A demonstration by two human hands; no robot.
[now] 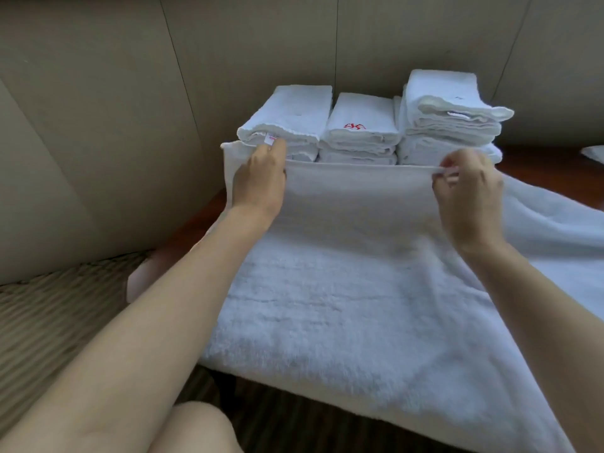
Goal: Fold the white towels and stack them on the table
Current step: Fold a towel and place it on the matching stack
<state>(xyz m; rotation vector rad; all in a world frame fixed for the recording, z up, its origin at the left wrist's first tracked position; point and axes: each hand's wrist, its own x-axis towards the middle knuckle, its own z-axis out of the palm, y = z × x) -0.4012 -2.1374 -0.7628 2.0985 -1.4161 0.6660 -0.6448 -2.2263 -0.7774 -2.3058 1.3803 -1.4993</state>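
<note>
Head view: both hands lift the far hem of a fluffy white towel (343, 289) spread over the dark wood table (555, 171). Left hand (260, 181) grips it near the left corner, right hand (467, 188) pinches it. Three folded stacks (359, 129) sit just beyond, against the beige wall (98, 109).

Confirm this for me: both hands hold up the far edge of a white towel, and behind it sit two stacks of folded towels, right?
Not quite: the head view shows three stacks of folded towels, not two. The left hand and right hand do hold up the white towel.
</note>
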